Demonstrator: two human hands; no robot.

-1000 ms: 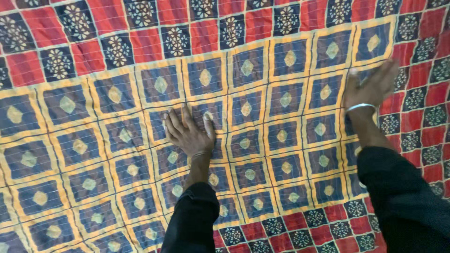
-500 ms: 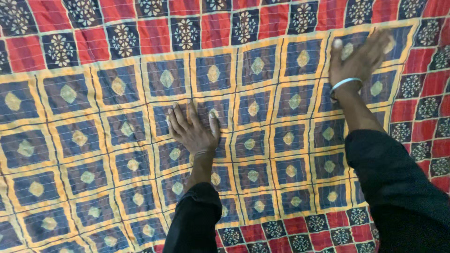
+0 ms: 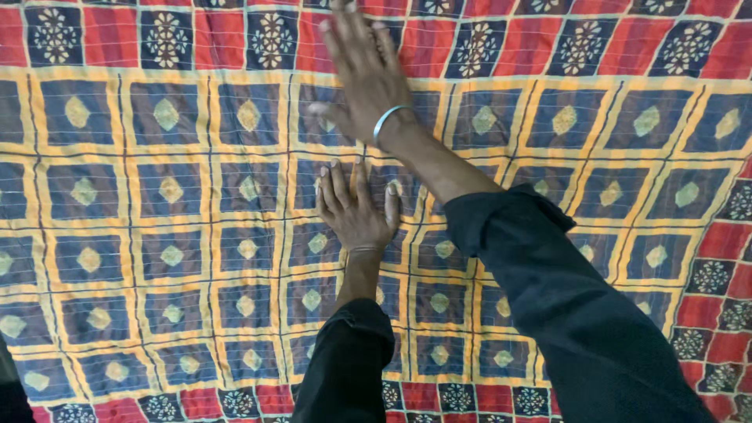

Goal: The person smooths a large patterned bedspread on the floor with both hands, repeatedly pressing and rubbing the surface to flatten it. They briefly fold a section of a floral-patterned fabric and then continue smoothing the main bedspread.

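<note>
Left hand (image 3: 356, 211) flat, palm down — right hand (image 3: 364, 74) outstretched above it, fingers (image 3: 345, 31) spread

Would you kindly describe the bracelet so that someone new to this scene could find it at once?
A patterned quilt of blue squares in yellow bands fills the view, with two dark-sleeved arms reaching up from the bottom. Follow the longer arm to the right hand near the red border. The bracelet is the thin pale ring around that wrist; the left hand wears nothing so bright.
</note>
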